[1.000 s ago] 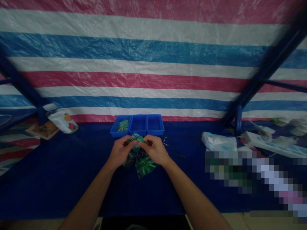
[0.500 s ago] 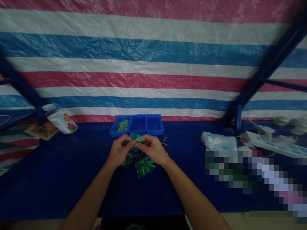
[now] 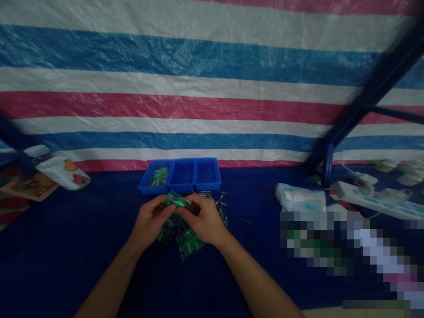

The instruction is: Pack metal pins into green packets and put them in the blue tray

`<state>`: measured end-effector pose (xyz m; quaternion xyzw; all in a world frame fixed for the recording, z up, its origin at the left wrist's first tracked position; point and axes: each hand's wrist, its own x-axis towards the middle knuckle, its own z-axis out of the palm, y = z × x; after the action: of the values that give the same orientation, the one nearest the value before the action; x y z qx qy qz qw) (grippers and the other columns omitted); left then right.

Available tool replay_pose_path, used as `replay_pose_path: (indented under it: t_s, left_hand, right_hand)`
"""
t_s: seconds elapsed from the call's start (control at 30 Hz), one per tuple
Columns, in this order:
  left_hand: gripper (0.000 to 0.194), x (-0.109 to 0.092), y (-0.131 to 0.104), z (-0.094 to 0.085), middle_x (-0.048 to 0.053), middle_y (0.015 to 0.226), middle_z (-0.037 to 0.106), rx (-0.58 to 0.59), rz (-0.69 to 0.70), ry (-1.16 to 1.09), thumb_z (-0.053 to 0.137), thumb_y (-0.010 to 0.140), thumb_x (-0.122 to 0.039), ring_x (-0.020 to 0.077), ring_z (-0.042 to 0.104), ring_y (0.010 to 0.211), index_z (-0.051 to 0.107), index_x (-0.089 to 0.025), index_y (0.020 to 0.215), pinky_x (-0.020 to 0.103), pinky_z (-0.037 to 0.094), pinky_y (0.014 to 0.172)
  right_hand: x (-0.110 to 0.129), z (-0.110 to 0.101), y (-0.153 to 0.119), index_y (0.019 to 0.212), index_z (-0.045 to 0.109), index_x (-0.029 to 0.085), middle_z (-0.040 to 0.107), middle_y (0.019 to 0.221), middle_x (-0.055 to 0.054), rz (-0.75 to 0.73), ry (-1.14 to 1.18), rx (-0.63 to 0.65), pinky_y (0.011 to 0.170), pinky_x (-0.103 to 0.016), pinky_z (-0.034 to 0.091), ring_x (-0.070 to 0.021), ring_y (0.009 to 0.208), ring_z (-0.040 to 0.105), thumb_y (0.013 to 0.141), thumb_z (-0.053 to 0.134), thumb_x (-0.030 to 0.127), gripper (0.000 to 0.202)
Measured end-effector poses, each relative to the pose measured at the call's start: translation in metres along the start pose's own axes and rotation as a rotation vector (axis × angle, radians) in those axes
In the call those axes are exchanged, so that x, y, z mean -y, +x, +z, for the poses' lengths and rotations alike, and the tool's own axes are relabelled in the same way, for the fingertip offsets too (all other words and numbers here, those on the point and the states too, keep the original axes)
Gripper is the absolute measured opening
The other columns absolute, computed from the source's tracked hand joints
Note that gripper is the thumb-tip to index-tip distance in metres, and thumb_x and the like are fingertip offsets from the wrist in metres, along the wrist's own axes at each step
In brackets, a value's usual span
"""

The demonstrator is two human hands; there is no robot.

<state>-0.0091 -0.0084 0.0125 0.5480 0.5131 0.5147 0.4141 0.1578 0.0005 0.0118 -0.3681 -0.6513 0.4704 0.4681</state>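
Between them, my left hand and my right hand pinch a small clear green plastic bag, thumbs close together at its near edge. Whether anything is inside it I cannot make out. Below my fingers another green plastic bag lies on the blue table, with a darker bag to its left. A heap of thin metal pen-like pieces spreads behind and to the right of my right hand, partly hidden by it. One dark thin piece lies apart on the right.
Three joined blue bins stand behind my hands; small greenish packets fill part of the left one. A white bottle leans at the left. On the right are a white plastic package and a power strip. Striped sheeting hangs behind.
The view has shifted, so the bins and bottle appear further left. Both hands still hold the small green bag and sit slightly lower in the picture, with more of the metal pieces showing behind them.
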Motion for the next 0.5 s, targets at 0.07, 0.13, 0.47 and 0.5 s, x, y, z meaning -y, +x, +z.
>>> replay_pose_path:
  t_s: [0.07,0.13,0.47,0.5]
  left_hand:
    - [0.028,0.002,-0.001,-0.003,0.004,0.075,0.07,-0.003,-0.03,0.008,0.078,0.066,-0.041,0.0164,0.061,0.066,0.073,-0.016,0.078,0.024,0.049,0.06]
    - [0.029,0.007,-0.002,-0.008,0.003,0.073,0.068,-0.001,-0.078,-0.015,0.08,0.065,-0.041,0.0162,0.061,0.065,0.073,-0.016,0.078,0.024,0.05,0.059]
    - [0.031,0.022,-0.008,-0.019,0.0,0.072,0.065,-0.111,-0.234,-0.06,0.083,0.063,-0.041,0.013,0.058,0.062,0.073,-0.021,0.084,0.019,0.048,0.053]
    - [0.032,0.023,-0.008,-0.02,0.001,0.073,0.066,-0.128,-0.239,-0.043,0.084,0.061,-0.041,0.0136,0.059,0.063,0.073,-0.02,0.083,0.019,0.049,0.054]
  right_hand:
    - [0.003,-0.001,-0.001,0.079,0.067,0.019,0.054,0.062,0.004,-0.03,-0.05,-0.007,0.051,-0.021,0.032,-0.0086,0.055,0.045,0.08,0.065,0.03,0.01]
    - [0.005,0.0,-0.001,0.079,0.068,0.019,0.057,0.065,0.003,-0.071,-0.069,-0.015,0.053,-0.021,0.035,-0.0085,0.056,0.047,0.081,0.065,0.028,0.01]
    - [0.005,0.001,-0.001,0.083,0.069,0.02,0.061,0.072,0.002,-0.071,-0.114,0.018,0.06,-0.021,0.041,-0.0086,0.063,0.054,0.085,0.063,0.03,0.011]
    - [0.005,0.0,-0.001,0.085,0.069,0.02,0.061,0.072,0.002,-0.057,-0.115,0.036,0.06,-0.021,0.041,-0.0086,0.063,0.054,0.086,0.062,0.031,0.013]
